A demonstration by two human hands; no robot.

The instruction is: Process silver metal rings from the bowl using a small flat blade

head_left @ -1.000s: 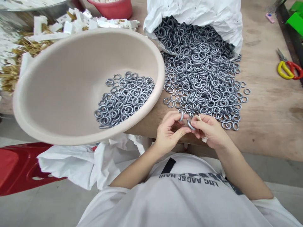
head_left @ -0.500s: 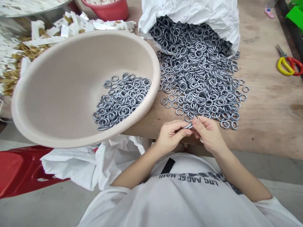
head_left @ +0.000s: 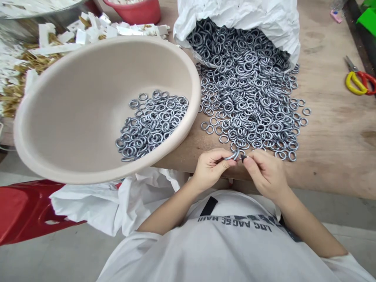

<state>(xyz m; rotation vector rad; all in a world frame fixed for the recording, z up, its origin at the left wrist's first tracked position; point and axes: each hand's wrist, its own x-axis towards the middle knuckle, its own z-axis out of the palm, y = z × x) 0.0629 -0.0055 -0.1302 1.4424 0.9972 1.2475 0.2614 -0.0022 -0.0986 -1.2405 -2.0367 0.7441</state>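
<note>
My left hand (head_left: 210, 167) pinches a couple of grey rings (head_left: 233, 155) between thumb and fingers at the table's front edge. Just to its right, my right hand (head_left: 264, 172) is closed in a pinch on a small dark piece (head_left: 243, 157), too small to make out. A narrow gap separates the rings from that piece. Beyond both hands spreads a heap of grey rings (head_left: 252, 102), spilling from a white sack (head_left: 241, 11). More rings (head_left: 152, 123) lie inside a large beige basin (head_left: 73, 105) on the left.
Scissors (head_left: 357, 80) with yellow and red handles lie on the wooden table (head_left: 329, 129) at the right. White and brown pieces (head_left: 44, 51) are piled behind the basin, near a red bowl (head_left: 135, 11). A red stool (head_left: 23, 211) stands at lower left.
My right hand has drawn away to the right from the rings, uncovering the dark piece in its fingers. My left hand stays nearly in place, still pinching the rings.
</note>
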